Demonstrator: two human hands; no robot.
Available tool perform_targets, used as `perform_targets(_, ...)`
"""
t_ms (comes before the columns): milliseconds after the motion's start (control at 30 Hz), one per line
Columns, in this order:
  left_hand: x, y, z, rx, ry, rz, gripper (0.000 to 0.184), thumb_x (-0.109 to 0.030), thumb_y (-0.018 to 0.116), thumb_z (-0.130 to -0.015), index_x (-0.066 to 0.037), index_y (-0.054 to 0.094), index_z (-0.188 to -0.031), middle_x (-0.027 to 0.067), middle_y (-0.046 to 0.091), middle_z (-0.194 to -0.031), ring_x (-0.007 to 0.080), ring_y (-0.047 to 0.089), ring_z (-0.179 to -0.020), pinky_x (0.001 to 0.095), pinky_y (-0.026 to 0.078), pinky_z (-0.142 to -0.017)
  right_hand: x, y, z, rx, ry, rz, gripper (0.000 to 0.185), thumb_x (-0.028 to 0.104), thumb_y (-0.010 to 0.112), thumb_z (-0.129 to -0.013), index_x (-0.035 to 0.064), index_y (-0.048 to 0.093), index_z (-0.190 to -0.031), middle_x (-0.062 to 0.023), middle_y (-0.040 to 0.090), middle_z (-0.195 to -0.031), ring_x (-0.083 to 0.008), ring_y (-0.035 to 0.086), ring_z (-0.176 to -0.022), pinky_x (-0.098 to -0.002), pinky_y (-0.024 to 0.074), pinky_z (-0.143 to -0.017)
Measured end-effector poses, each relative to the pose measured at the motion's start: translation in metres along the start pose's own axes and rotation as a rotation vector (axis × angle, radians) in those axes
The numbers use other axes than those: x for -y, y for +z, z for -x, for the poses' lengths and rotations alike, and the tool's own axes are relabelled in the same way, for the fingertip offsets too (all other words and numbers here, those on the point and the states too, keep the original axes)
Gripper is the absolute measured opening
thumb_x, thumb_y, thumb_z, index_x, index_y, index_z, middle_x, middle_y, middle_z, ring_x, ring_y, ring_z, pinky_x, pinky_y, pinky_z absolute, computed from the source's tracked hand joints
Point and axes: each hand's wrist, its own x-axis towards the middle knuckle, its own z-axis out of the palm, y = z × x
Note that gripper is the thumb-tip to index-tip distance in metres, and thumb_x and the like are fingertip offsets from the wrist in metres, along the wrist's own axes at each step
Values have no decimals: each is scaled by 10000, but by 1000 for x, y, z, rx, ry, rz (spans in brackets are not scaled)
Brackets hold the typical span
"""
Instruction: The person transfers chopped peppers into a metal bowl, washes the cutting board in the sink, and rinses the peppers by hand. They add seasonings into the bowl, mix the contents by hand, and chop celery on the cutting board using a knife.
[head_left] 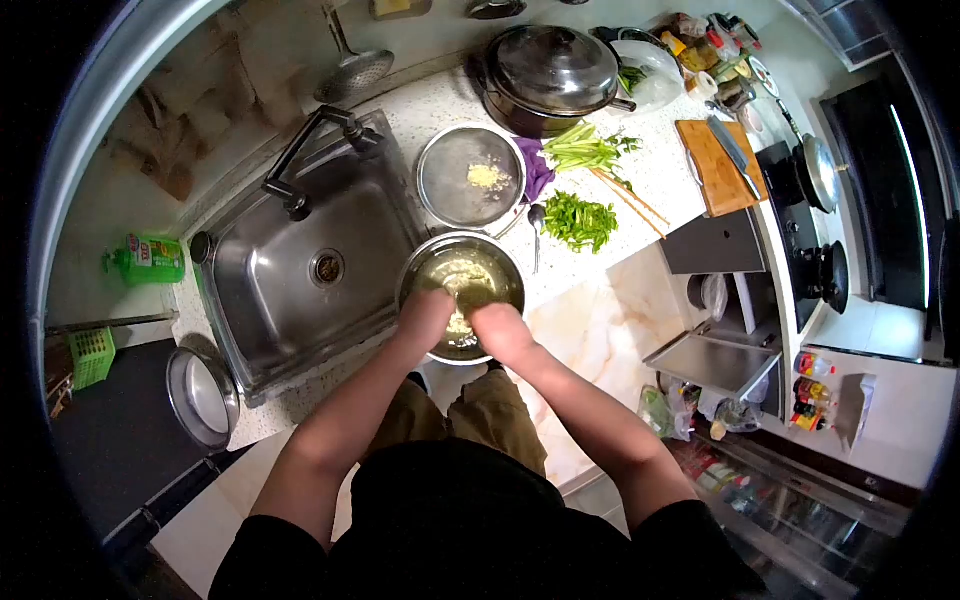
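Both of my hands reach into a round metal bowl (513, 268) at the counter's front edge. Liquid with pale yellow bits (460, 272) shows inside it. My left hand (428, 318) is at the bowl's left side and my right hand (503, 332) at its right, a small gap between them. The fingers of both point down into the bowl and are hidden, so what they hold cannot be made out. Just behind the bowl, a round metal strainer (450, 180) carries a small heap of pale yellow bits (488, 177).
A sink (300, 290) with a black faucet (290, 170) lies left. Right of the strainer are chopped greens (580, 222), a spoon (537, 235), chopsticks (632, 204) and a purple cloth (535, 168). A lidded pot (555, 70) stands behind; a knife (733, 152) rests on a cutting board (705, 160).
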Motion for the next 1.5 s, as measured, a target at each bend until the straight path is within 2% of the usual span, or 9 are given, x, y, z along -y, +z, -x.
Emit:
perform_targets(167,0,-39,7,65,-157,151,83,-64,642,-832,-2,691,-855,199,665,-944,351,673,-869,464,538,-723,-39,-50,7,-562,205,-444,156,11,610,-788,69,714,-888,-186,686,-809,-358,673,-714,-460,550,-680)
perform_targets(300,4,-32,0,-282,-31,154,177,-141,688,-827,-55,732,-975,163,694,-1017,347,684,-920,468,554,-794,-115,-62,-10,-688,231,-265,192,36,656,-801,53,713,-984,-202,686,-897,-391,672,-754,-467,550,-709)
perform_targets(500,-44,-37,-27,-286,67,106,394,-199,756,-827,-104,682,-1202,107,631,-1228,311,623,-1115,413,531,-925,-107,-73,2,-654,360,-281,213,81,663,-858,30,696,-1063,-201,663,-1101,-393,680,-765,-454,559,-706)
perform_targets(633,-52,-6,-44,-194,3,265,378,-189,735,-843,-122,687,-1212,128,635,-1242,335,636,-1091,433,535,-926,-81,-57,18,-651,409,-531,170,60,708,-839,-3,701,-997,-193,675,-950,-341,683,-737,-407,553,-688)
perform_targets(833,-43,15,-41,-79,-2,334,81,-103,690,-822,-99,748,-879,133,707,-907,343,684,-795,451,536,-733,-62,-16,31,-626,568,-684,254,122,734,-818,-21,694,-1023,-182,697,-919,-312,699,-762,-398,553,-730)
perform_targets(900,-41,-9,-26,-194,5,396,52,-106,702,-817,-82,747,-828,143,694,-811,344,678,-747,431,525,-699,-73,19,32,-309,612,-822,258,100,743,-860,-50,666,-1056,-137,697,-864,-168,683,-745,-319,543,-563)
perform_targets(1100,26,-58,18,-701,-128,732,118,-111,774,-855,0,744,-880,106,717,-791,183,659,-624,307,523,-612,-51,15,37,-273,642,-1420,182,-17,622,-887,-30,674,-1062,-79,676,-936,-168,692,-784,-278,614,-576)
perform_targets(1267,68,-127,75,-705,-381,590,160,-144,758,-889,11,732,-922,80,709,-776,154,647,-674,303,508,-641,-22,-6,33,-210,698,-1553,211,-27,595,-902,-19,656,-1104,-82,676,-951,-179,701,-771,-312,651,-615)
perform_targets(1500,144,-76,128,-596,-613,663,282,-265,592,-1007,-10,651,-1112,124,692,-969,209,639,-869,366,489,-796,40,-42,-11,-284,604,-1612,159,5,607,-950,28,660,-1098,-48,677,-969,-145,685,-860,-317,650,-674)
